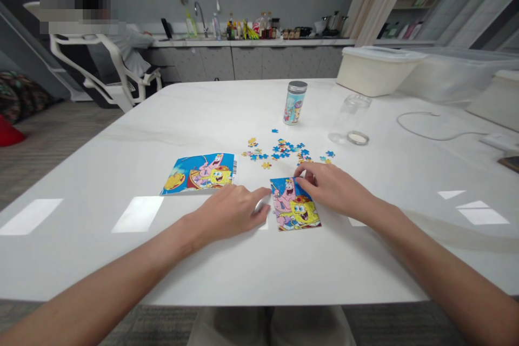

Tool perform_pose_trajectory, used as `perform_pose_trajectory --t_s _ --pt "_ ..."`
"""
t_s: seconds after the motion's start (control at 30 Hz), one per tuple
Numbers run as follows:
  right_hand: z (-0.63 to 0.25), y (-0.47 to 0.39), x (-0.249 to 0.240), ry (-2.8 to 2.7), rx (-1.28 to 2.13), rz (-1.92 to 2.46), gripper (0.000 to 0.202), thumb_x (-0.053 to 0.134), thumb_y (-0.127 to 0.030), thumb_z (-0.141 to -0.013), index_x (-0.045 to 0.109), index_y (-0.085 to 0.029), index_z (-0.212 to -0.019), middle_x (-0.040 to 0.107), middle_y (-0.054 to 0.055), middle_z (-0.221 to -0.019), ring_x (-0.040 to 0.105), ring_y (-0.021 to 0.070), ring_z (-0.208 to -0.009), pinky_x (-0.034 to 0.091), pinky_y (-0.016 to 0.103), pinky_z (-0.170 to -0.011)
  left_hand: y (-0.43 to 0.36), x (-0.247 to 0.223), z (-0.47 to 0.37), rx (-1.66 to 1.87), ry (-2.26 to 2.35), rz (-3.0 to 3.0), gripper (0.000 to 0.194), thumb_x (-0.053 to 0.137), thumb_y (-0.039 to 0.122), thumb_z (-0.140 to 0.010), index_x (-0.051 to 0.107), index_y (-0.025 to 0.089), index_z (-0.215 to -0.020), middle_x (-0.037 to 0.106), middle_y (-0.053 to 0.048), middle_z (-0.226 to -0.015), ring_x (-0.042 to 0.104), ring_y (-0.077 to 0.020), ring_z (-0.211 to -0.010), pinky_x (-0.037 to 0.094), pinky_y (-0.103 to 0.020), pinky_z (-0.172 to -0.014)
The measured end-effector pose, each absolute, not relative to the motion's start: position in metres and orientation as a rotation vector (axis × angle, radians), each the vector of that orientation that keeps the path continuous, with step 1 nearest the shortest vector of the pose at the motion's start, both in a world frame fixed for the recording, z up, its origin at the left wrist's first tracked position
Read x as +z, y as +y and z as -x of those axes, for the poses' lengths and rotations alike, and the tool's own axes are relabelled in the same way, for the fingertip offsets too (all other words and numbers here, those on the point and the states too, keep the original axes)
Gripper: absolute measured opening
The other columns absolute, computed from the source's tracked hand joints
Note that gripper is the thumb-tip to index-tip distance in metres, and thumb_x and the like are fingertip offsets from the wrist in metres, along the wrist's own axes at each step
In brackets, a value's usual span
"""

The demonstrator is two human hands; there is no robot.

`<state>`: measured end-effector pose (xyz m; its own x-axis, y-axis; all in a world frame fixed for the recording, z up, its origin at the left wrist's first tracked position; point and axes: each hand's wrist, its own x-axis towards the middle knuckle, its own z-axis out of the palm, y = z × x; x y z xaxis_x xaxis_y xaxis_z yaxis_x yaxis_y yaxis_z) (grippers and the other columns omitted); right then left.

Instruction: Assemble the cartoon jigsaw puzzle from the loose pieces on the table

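Note:
A partly assembled cartoon puzzle [295, 206] lies flat on the white table, showing a pink starfish and a yellow sponge figure. My left hand [235, 208] rests at its left edge, thumb and index finger apart and nothing between them. At the puzzle's top right corner, my right hand [326, 186] has its fingers bent and drawn together; whatever they hold, if anything, is too small to make out. Loose blue and yellow pieces [284, 148] are scattered behind the puzzle. The printed picture sheet [200, 174] lies to the left, behind my left hand.
A cartoon-printed tin [294, 102] stands behind the pieces. To its right are a clear jar [352, 116] lying tilted and a metal ring lid [358, 138]. White bins [371, 70] and a cable [433, 138] occupy the right side. A person sits at the far left.

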<state>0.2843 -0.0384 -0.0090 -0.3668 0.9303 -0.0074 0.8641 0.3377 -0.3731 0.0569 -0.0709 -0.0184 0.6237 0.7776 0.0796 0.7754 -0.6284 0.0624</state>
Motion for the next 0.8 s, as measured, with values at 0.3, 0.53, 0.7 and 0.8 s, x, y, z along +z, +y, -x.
perform_pose_trajectory --t_s 0.3,0.53,0.7,0.8 --pt "-0.2854 -0.0363 -0.0143 -2.373 0.409 1.636 0.02 0.045 -0.034 -0.088 0.058 -0.021 -0.095 0.064 0.004 -0.084 0.057 0.0178 -0.074 0.038 0.029 -0.063 -0.072 -0.0158 -0.0572 0.117 1.341 -2.811 0.035 0.04 0.032 -0.091 0.059 0.021 -0.117 0.057 0.002 -0.05 0.053 -0.0145 -0.047 0.035 -0.025 -0.05" --pt "-0.287 -0.0349 -0.0173 -2.37 0.398 1.628 0.019 0.046 -0.034 -0.088 0.059 -0.021 -0.094 0.064 0.004 -0.085 0.057 0.0181 -0.075 0.039 0.03 -0.064 -0.0715 -0.018 -0.0573 0.125 1.334 -2.803 0.034 0.04 0.032 -0.091 0.059 0.021 -0.116 0.056 0.002 -0.051 0.053 -0.0141 -0.047 0.036 -0.025 -0.05" --pt "-0.2879 -0.034 -0.0177 -2.378 0.396 1.613 0.016 0.047 -0.032 -0.087 0.058 -0.021 -0.088 0.063 0.004 -0.088 0.057 0.0177 -0.076 0.041 0.03 -0.067 -0.0714 -0.0168 -0.0567 0.11 1.362 -2.764 0.035 0.041 0.033 -0.09 0.059 0.02 -0.118 0.059 0.001 -0.054 0.055 -0.015 -0.051 0.039 -0.026 -0.053" --pt "-0.2877 -0.0342 -0.018 -2.383 0.382 1.612 0.016 0.046 -0.033 -0.087 0.058 -0.021 -0.088 0.062 0.004 -0.089 0.058 0.0179 -0.077 0.042 0.031 -0.069 -0.0715 -0.0163 -0.0566 0.1 1.336 -2.776 0.034 0.04 0.032 -0.091 0.06 0.02 -0.116 0.059 0.0 -0.054 0.055 -0.0147 -0.051 0.038 -0.026 -0.052"
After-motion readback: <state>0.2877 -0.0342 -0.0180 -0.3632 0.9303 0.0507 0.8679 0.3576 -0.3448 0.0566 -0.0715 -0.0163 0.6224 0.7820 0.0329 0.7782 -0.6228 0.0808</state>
